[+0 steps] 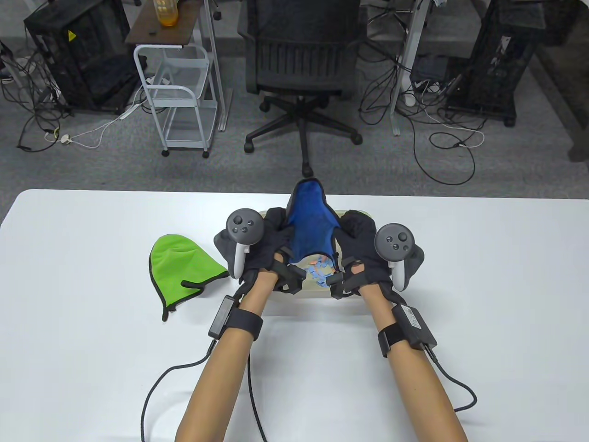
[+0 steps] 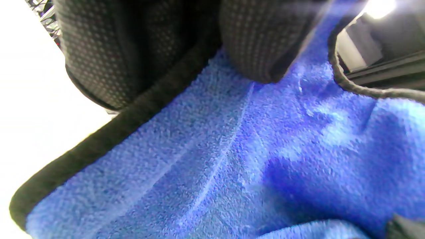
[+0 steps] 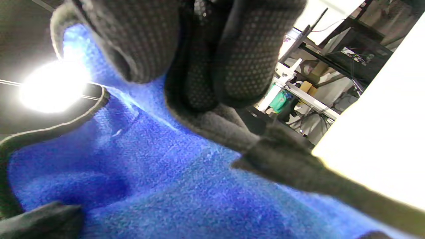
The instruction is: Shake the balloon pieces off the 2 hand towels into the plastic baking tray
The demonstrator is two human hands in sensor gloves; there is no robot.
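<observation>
A blue hand towel (image 1: 312,221) with a dark border is held up between both hands over the cream plastic baking tray (image 1: 307,292). My left hand (image 1: 271,239) grips its left edge and my right hand (image 1: 359,244) grips its right edge. Small blue and orange balloon pieces (image 1: 318,271) lie in the tray under the towel. In the left wrist view my fingers (image 2: 262,39) pinch the blue towel (image 2: 232,159) at its dark border. In the right wrist view my fingers (image 3: 239,56) clamp the blue towel (image 3: 159,179). A green hand towel (image 1: 181,267) lies flat on the table to the left.
The white table (image 1: 483,285) stretches to both sides of the tray. Beyond its far edge stand an office chair (image 1: 301,60) and a white wire cart (image 1: 177,92). Glove cables trail from my wrists toward the near edge.
</observation>
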